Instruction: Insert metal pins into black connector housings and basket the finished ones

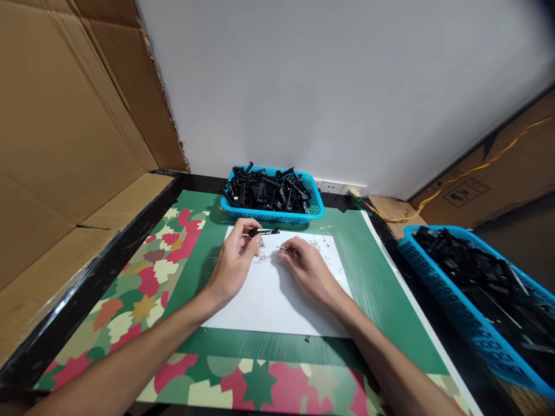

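Between the thumb and fingers of my left hand (pixel 237 254) is a slim black plastic part (pixel 269 231), held above the far edge of a white sheet (pixel 269 306). My right hand (pixel 307 263) pinches a thin, pointed metal tool (pixel 284 248), perhaps tweezers; most of it is hidden by the fingers. Its tip points left, a short way below the black part and apart from it. Small shiny metal pieces (pixel 260 259) lie scattered on the sheet by my left hand, with more metal bits (pixel 321 249) beyond my right hand.
A blue basket (pixel 273 218) heaped with black plastic parts stands behind the sheet. Another blue basket (pixel 459 329) of black parts is at the right. Cardboard (pixel 65 133) walls the left side. A yellow cable (pixel 437 193) runs to a wall socket (pixel 332 186).
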The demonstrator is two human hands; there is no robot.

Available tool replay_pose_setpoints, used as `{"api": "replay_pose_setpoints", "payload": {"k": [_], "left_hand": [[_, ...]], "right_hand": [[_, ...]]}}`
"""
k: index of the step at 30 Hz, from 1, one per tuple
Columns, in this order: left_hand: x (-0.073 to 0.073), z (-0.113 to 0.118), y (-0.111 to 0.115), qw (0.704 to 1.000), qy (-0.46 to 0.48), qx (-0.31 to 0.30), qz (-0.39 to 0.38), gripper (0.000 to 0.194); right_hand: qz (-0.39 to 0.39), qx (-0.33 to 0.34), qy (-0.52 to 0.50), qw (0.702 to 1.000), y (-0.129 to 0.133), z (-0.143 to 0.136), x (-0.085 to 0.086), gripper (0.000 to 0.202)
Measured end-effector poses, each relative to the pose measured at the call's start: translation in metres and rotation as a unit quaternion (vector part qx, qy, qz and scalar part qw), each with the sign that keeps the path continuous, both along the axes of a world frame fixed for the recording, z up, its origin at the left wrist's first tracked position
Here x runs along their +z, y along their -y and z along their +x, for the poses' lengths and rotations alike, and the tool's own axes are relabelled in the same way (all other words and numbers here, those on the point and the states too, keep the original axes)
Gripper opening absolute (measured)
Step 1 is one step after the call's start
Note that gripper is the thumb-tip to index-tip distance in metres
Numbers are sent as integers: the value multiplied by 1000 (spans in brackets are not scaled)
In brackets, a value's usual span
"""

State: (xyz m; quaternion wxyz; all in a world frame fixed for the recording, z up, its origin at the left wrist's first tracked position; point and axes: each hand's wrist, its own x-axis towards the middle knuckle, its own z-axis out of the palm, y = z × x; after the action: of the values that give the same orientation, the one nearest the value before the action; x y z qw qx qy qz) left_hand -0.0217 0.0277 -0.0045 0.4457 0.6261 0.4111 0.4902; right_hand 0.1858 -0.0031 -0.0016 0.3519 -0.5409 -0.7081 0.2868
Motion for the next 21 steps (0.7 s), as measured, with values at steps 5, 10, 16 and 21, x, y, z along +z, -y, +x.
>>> {"api": "replay_pose_setpoints", "payload": {"k": [5, 10, 16, 21], "left_hand": [[4, 3, 10, 998, -36, -45, 1, 17], [8, 9, 25, 991, -86, -61, 83, 17], [9, 7, 26, 985, -107, -9, 138, 16], [8, 2, 23, 977, -120, -47, 168, 23]], "right_hand": [[-69, -9, -198, 978, 8, 0, 16, 25], [-115, -12, -316, 942, 14, -6, 19, 33], [-184, 0, -390, 902, 20, -14, 22, 36], [-242, 2, -431, 869, 25, -17, 26, 36]]}}
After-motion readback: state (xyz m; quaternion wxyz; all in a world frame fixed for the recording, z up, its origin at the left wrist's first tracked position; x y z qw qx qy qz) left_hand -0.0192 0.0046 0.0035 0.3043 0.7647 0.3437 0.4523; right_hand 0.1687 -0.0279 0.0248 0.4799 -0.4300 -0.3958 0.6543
